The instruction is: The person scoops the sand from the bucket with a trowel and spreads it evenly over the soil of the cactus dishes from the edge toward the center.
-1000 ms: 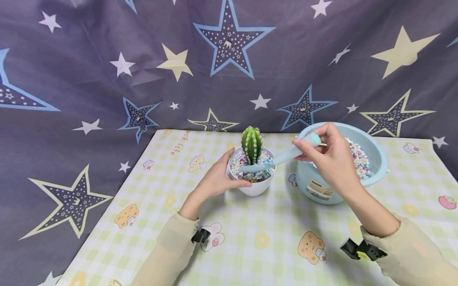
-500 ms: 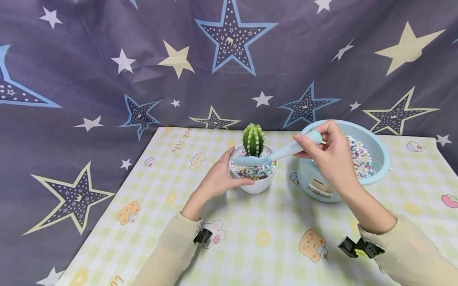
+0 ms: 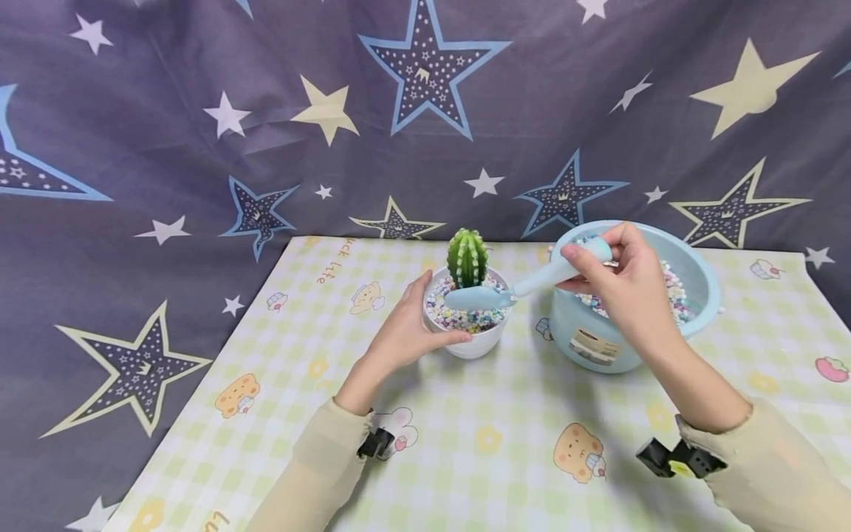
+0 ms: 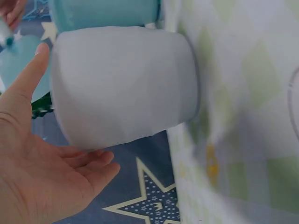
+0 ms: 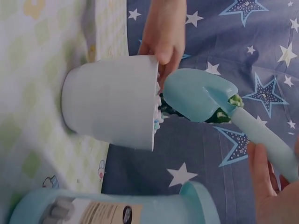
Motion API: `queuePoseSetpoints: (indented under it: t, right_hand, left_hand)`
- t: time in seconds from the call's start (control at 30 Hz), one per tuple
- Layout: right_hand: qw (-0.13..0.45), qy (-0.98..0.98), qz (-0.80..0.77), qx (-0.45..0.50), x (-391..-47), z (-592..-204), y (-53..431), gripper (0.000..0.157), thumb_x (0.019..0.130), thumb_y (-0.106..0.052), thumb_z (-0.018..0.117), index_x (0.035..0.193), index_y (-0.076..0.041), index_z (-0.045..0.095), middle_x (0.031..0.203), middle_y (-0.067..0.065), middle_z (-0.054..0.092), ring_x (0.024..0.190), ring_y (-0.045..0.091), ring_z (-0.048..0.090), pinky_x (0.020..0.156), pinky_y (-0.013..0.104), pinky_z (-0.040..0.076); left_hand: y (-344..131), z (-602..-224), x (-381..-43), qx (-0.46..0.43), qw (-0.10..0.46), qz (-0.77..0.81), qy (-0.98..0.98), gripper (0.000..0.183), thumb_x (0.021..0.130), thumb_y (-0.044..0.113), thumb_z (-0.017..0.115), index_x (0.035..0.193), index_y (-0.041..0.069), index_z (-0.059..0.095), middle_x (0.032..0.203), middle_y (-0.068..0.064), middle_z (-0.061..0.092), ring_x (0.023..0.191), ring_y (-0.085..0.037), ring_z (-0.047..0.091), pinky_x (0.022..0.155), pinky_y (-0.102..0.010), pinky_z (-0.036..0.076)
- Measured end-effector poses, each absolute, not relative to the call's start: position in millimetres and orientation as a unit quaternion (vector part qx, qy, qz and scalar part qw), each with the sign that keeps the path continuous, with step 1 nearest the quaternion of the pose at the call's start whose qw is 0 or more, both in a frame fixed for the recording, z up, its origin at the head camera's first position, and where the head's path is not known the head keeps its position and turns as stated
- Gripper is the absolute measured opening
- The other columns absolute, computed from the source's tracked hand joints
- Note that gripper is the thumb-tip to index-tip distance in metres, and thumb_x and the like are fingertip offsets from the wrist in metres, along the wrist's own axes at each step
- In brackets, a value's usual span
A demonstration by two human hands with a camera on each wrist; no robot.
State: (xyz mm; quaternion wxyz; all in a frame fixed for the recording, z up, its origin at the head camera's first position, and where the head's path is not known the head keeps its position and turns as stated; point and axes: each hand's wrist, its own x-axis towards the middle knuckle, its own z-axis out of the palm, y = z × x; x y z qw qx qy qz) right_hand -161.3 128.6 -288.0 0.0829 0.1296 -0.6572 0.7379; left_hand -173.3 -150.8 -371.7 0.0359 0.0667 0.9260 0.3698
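Observation:
A white pot [image 3: 473,347] of small multicoloured pebbles stands upright on the table, with a green cactus [image 3: 467,257] rising from its middle. My left hand [image 3: 414,326] holds the pot by its left side, thumb at the front near the rim and fingers round the back. My right hand [image 3: 631,284] grips the handle of a light-blue hand trowel [image 3: 480,298]. Its blade hovers just over the pebbles in front of the cactus; the right wrist view shows the blade [image 5: 198,93] apart from the pot's rim. The blade partly hides the cactus there.
To the pot's right stands a light-blue bucket [image 3: 706,295] with more pebbles [image 3: 678,292] inside, partly behind my right hand. A few pebbles lie by its outside. A checked cloth [image 3: 492,480] covers the table, and a dark star-patterned curtain [image 3: 399,177] hangs behind.
The trowel blade has lifted from among the pebbles to just above them. My right hand has shifted slightly right with it. The left hand still holds the pot in the same place.

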Motion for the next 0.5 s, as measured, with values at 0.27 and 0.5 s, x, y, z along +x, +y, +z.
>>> queuePoseSetpoints:
  t: [0.27,0.5]
  right_hand:
    - [0.095,-0.647,0.743,0.141,-161,-291,147,0.020,0.093,-0.002,0.067,0.098,-0.006,0.048,0.078,-0.001,0.068,0.068,0.010,0.075,0.062,0.029,0.062]
    - [0.104,-0.563,0.804,0.161,-160,-290,175,0.012,0.095,0.006,0.059,0.104,0.000,0.053,0.088,0.006,0.075,0.073,0.016,0.076,0.066,0.032,0.063]
  left_hand:
    - [-157,-342,-163,0.096,-0.051,0.411,0.905,0.107,0.077,0.048,0.083,0.159,0.016,0.023,0.163,-0.005,0.028,0.148,-0.027,0.035,0.121,-0.051,0.034]
    - [-153,-315,-147,0.146,-0.181,0.471,0.851,0.074,0.085,0.027,0.080,0.148,0.014,0.043,0.147,-0.003,0.048,0.135,-0.019,0.048,0.118,-0.036,0.041]
